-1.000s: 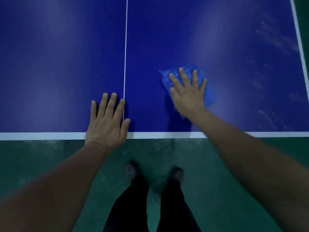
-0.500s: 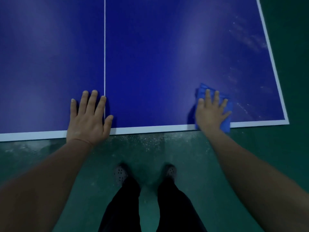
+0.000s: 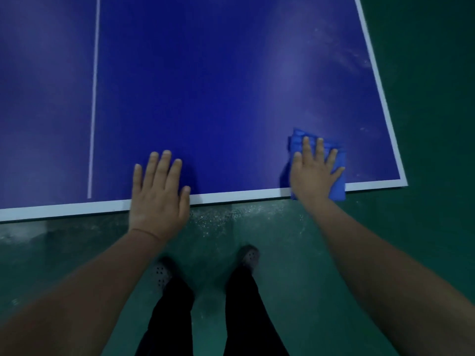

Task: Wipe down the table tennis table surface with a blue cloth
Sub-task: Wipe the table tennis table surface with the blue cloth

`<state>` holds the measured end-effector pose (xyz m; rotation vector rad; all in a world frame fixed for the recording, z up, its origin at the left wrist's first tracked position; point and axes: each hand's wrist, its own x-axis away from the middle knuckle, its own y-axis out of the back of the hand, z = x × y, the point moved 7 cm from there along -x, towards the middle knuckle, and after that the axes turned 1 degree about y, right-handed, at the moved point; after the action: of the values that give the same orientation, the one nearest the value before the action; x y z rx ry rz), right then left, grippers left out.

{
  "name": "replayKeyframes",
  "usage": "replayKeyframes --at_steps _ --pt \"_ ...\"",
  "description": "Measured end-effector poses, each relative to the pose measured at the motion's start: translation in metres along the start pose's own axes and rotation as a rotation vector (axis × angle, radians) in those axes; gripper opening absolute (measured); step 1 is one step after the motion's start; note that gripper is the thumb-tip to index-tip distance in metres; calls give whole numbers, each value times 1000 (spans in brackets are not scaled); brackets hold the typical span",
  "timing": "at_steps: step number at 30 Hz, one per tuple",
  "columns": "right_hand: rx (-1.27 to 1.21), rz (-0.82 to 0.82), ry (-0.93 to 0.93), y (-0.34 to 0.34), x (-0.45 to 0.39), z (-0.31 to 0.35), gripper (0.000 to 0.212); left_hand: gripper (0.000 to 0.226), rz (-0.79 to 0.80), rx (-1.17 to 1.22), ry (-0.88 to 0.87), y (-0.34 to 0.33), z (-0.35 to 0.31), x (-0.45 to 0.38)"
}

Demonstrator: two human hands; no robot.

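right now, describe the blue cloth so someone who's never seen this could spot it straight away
Find the dark blue table tennis table and follow its white near edge to the right-hand corner. There the right hand presses flat on the blue cloth, which overhangs the edge slightly. It is a brighter blue than the tabletop and folded; the left hand covers nothing.

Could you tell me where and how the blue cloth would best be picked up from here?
Probably the blue cloth's overhanging corner, pinched from the near side: it sticks out past the table's white edge, while the right hand presses the rest flat.
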<state>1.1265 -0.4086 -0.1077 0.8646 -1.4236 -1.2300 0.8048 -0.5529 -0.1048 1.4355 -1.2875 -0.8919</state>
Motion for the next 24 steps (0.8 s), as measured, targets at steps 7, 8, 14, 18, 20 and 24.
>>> replayKeyframes --at_steps 7,8,14,18,20,24 --pt "161 78 701 -11 18 33 62 68 -35 17 -36 -36 -122 -25" --pt "170 44 579 -4 -9 -4 65 69 -20 -13 -23 -41 -129 -27" --pt "-53 -45 -121 30 -95 -162 55 73 15 -195 35 -59 -136 -32" --pt "110 17 445 3 -34 -70 56 74 4 -166 58 -57 -137 -32" --pt "204 79 782 -5 -14 -57 58 74 8 -161 66 -57 -139 -33" --pt "159 18 437 28 -124 -120 59 73 -8 -173 91 -55 -139 -33"
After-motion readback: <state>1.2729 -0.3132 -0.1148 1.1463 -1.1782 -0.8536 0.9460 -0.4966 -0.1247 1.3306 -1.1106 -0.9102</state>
